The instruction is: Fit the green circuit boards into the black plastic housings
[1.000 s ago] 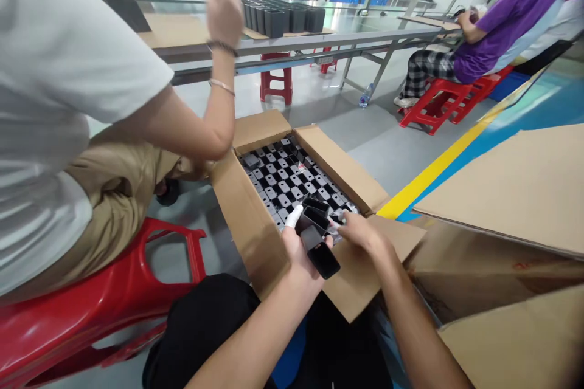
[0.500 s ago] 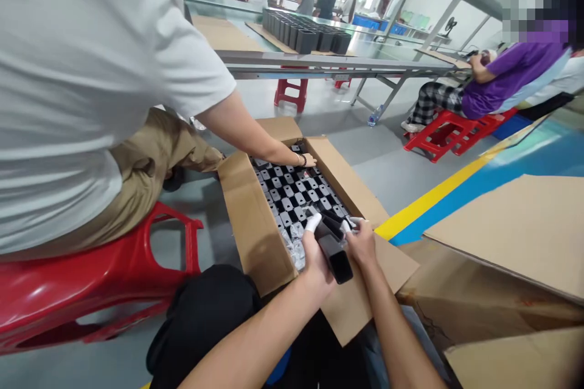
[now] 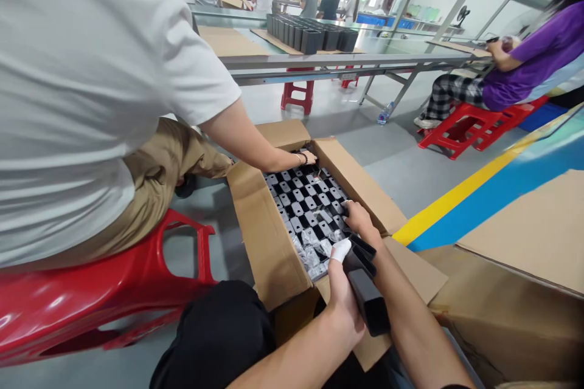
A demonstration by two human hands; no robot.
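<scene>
Several black rectangular tubes [image 3: 368, 302] lie bundled in my left hand [image 3: 343, 292], their open ends facing back toward me. White covering wraps my left thumb. My right hand [image 3: 361, 220] reaches past the bundle into an open cardboard box [image 3: 269, 237], its fingers curled down at the right side of the packed pieces. What those fingertips grip is hidden. Inside the box stand rows of grey-ended black pieces [image 3: 310, 202], with clear plastic wrapping [image 3: 312, 252] at the near end. A co-worker's hand [image 3: 309, 158] is in the far end of the box.
The co-worker sits on a red stool [image 3: 182, 255] close on my left. More cardboard [image 3: 524, 243] stands on my right. Beyond the box is a long table [image 3: 255, 62] carrying rows of black tubes [image 3: 310, 39]. A person in purple [image 3: 542, 51] sits at the right.
My right hand has left the tubes and moved forward into the box. My left hand has drawn the bundle back toward me. The co-worker's hand has shifted slightly in the far end.
</scene>
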